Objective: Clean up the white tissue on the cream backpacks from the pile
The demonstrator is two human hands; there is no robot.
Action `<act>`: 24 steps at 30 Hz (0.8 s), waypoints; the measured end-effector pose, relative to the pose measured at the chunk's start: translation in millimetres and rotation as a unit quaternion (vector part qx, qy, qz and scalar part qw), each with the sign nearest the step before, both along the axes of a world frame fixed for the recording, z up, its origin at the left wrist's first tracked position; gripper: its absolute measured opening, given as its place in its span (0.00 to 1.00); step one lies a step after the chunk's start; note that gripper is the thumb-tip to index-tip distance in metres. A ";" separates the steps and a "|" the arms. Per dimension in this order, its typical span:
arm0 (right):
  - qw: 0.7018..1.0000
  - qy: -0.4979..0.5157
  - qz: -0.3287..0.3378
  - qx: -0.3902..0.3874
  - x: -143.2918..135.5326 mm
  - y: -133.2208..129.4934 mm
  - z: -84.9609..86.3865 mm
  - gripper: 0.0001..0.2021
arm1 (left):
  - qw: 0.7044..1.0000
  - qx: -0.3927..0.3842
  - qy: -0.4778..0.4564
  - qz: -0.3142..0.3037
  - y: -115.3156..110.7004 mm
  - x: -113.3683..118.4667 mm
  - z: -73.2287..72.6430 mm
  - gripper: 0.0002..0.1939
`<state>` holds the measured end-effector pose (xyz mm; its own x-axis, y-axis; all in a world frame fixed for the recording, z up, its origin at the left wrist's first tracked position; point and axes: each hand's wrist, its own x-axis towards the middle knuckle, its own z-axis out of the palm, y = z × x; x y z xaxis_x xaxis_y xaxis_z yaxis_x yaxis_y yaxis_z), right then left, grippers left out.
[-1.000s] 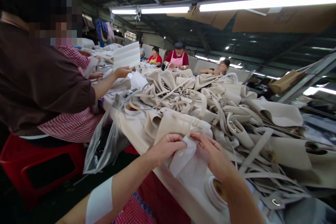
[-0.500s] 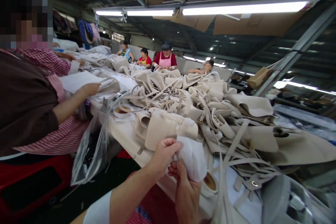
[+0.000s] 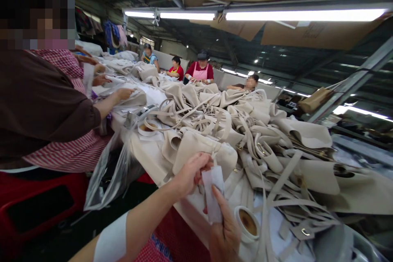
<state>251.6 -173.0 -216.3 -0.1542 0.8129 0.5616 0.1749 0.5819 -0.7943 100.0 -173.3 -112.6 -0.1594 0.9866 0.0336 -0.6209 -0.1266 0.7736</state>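
Note:
A thin white sheet (image 3: 212, 196), folded into a narrow strip, stands upright between my hands. My right hand (image 3: 225, 229) grips it from below, thumb pressed on its face. Just to its upper left is my left hand (image 3: 195, 174), fingers curled together near the sheet's top edge; what they pinch is hidden. Behind my fingers lies a beige bag (image 3: 196, 149), and a thin strap on it runs down toward the sheet. A tape roll (image 3: 248, 224) with a brown core sits close to the right of my right hand.
A large heap of beige bags and straps (image 3: 211, 118) covers the table. Another tape roll (image 3: 149, 127) is at the left edge, above a hanging clear plastic bag (image 3: 106, 184). A co-worker (image 3: 46, 106) stands at the left; several people sit across the table.
The white sheet, spread wide before, is now folded into a narrow strip. My left hand has shifted up off its corner, and the whole view has swung slightly.

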 end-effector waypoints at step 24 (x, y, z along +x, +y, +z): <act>0.934 0.073 0.171 -0.306 -24.0 23.6 104.5 0.17 | 0.941 0.115 0.318 -0.015 -16.7 -36.4 9.9 0.07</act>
